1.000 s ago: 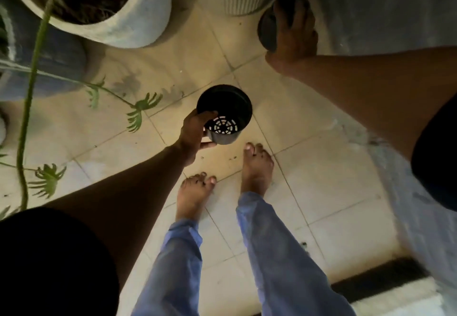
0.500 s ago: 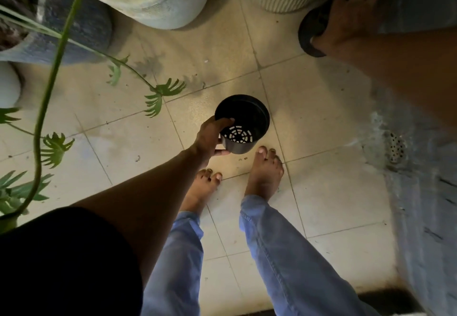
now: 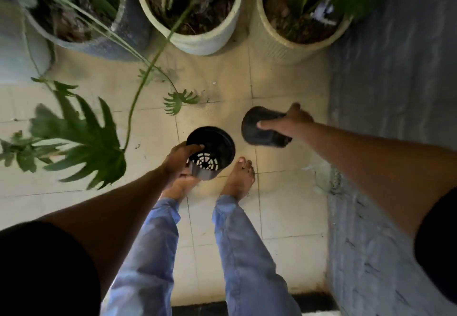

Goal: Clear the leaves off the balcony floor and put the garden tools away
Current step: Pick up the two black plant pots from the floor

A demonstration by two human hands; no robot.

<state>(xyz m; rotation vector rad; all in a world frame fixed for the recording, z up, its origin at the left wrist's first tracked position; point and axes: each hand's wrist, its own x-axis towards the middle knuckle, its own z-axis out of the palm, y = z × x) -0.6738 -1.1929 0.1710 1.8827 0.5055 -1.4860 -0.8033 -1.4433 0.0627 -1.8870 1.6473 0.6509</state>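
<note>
My left hand [image 3: 181,158] grips the rim of an empty black plastic nursery pot [image 3: 211,152], its mouth facing up so the slotted base shows inside. It hangs above my left foot. To its right, my right hand [image 3: 289,123] holds a second black pot [image 3: 257,128] lying on its side in the air, fingers curled over its wall. The two pots are a short gap apart. No loose leaves show on the cream tiles [image 3: 284,212].
Three large planters stand along the far side: a blue-grey one [image 3: 103,44], a white one [image 3: 197,41] and a ribbed cream one [image 3: 279,46]. A long stem with split green leaves [image 3: 84,140] hangs over the left floor. A grey wall [image 3: 395,93] with a drain [image 3: 335,182] bounds the right.
My right hand has brought the second black pot down from beside the ribbed planter toward the pot in my left hand. The view has tilted up, showing the planters.
</note>
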